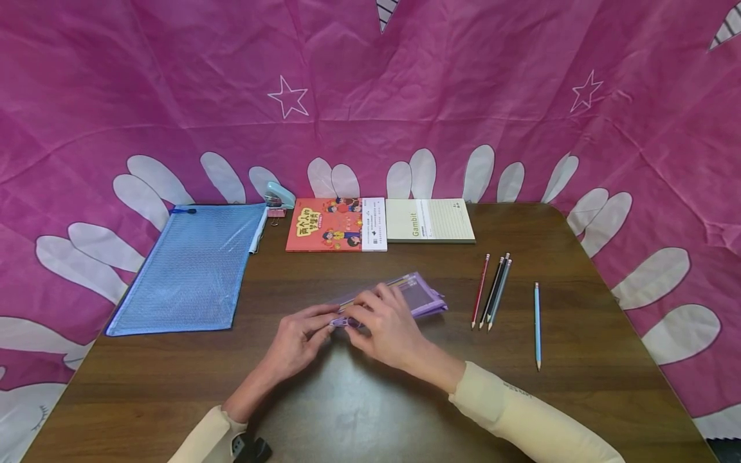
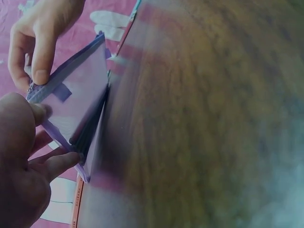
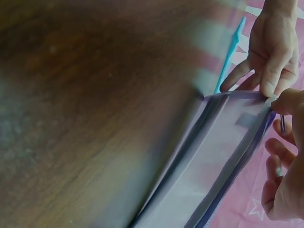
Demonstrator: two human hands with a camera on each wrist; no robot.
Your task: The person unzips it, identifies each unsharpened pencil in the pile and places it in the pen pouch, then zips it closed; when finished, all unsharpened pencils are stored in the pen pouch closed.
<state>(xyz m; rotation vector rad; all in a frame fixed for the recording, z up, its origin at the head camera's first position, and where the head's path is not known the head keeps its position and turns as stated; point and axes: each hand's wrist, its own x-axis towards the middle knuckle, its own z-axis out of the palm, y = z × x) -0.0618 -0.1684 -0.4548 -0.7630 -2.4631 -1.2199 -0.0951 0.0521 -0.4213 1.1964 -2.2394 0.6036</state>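
Note:
A see-through purple zip pouch is between my two hands at the middle of the table, slanting up to the right. My left hand pinches its near left corner with thumb and fingers. Over the same end, my right hand pinches the end of the zipper edge. In the right wrist view, the right thumb and finger meet at the corner of the pouch, right beside the left thumb. Dark long shapes show along the pouch's lower side in the left wrist view.
Right of the pouch lie a red pencil, several dark and blue pencils and a lone blue pencil. A blue mesh zip bag is at left. A red book, notebook and light-blue stapler line the back.

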